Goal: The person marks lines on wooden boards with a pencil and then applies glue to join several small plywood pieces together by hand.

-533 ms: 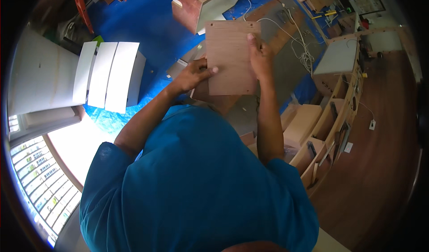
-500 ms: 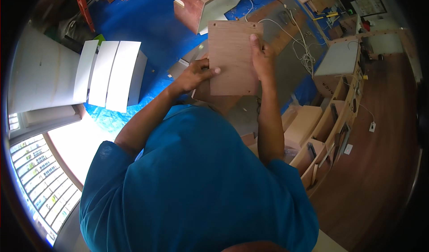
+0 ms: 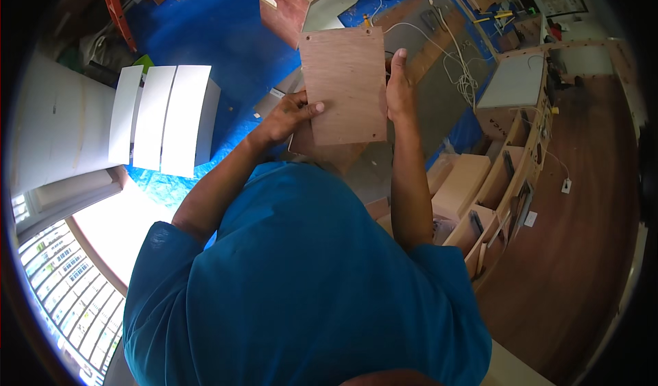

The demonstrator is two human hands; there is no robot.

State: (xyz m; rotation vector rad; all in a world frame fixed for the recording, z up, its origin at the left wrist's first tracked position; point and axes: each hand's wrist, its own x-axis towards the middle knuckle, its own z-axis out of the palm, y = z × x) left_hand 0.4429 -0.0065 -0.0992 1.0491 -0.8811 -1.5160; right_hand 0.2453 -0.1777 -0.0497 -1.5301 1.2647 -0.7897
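Upright in front of me is a reddish-brown plywood panel (image 3: 345,84) with small dark holes near three of its corners. My left hand (image 3: 288,117) grips its lower left edge, thumb on the front face and fingers going behind. Along the right edge lies my right hand (image 3: 401,91), its thumb stretched upward off the face. The other fingers of that hand are mostly hidden, and its palm is against or very near the edge. Below and behind the panel, part of another brown wooden piece (image 3: 301,143) shows.
White drawer-like boxes (image 3: 185,119) stand to my left on a blue tarp (image 3: 226,16). A wooden cabinet piece (image 3: 282,9) is ahead. White cable (image 3: 465,84) lies coiled at right, beyond wooden drawers (image 3: 460,187). An orange ladder (image 3: 118,13) leans far left.
The panel has shifted a little to the left with my left hand. My right thumb has come off its face and now points up beside the edge.
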